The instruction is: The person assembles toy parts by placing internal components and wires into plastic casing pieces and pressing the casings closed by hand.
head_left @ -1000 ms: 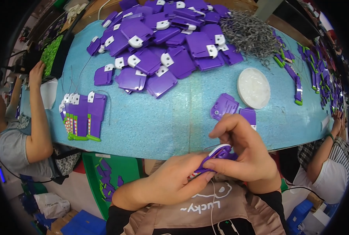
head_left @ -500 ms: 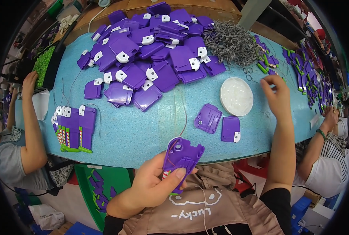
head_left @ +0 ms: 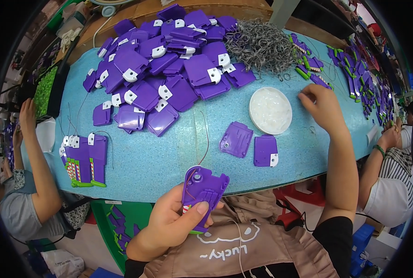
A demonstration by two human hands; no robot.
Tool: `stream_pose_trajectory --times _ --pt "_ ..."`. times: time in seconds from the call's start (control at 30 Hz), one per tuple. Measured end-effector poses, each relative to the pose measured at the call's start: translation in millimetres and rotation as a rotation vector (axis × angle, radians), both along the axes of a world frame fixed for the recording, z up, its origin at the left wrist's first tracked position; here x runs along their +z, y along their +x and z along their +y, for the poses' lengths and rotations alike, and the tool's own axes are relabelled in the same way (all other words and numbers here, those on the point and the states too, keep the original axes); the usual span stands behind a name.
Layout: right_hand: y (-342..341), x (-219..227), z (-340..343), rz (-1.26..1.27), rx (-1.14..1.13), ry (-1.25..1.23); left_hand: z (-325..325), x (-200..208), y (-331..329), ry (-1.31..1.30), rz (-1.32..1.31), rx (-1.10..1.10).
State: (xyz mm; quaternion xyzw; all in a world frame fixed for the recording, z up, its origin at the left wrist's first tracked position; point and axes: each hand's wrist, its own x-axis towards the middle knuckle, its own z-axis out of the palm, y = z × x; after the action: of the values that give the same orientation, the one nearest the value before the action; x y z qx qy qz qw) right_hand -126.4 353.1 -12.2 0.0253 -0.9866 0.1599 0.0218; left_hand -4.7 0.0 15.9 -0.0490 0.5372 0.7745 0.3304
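My left hand (head_left: 169, 217) grips a purple plastic shell half (head_left: 204, 185) near the table's front edge, thumb pressed on its inner face. The shell's open inside faces up, with a round hole near its top. A thin reddish-brown wire (head_left: 205, 143) runs out from the shell over the table. A red-and-white striped strip and a green edge show by my fingers. To the right of a round white dish (head_left: 270, 110), my right hand (head_left: 321, 105) is held with curled fingers drawn together; whatever they may pinch is hidden. Two purple shell pieces (head_left: 236, 140) (head_left: 265, 150) lie before the dish.
Purple shells with white corners (head_left: 141, 69) are heaped at the back, beside a tangle of grey rings (head_left: 262, 46). Assembled purple-green pieces (head_left: 83, 160) lie at left. A green bin (head_left: 105, 217) stands below the table edge. Other people's arms (head_left: 42, 162) (head_left: 375, 171) are at both sides.
The view has shifted a little, so the table things appear farther left. My right hand's fingers have curled closer together. My left hand keeps its grip on the shell.
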Motion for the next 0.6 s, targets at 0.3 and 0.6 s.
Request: stream_pose_trajectory --times 0.3,0.6 --pt "36 -20 -38 0.424 -0.049 -0.553 15 -8 -7 -0.051 0.045 -0.057" --pt "85 10 -122 0.110 0.333 -1.050 29 -18 -12 -0.179 0.170 -0.230"
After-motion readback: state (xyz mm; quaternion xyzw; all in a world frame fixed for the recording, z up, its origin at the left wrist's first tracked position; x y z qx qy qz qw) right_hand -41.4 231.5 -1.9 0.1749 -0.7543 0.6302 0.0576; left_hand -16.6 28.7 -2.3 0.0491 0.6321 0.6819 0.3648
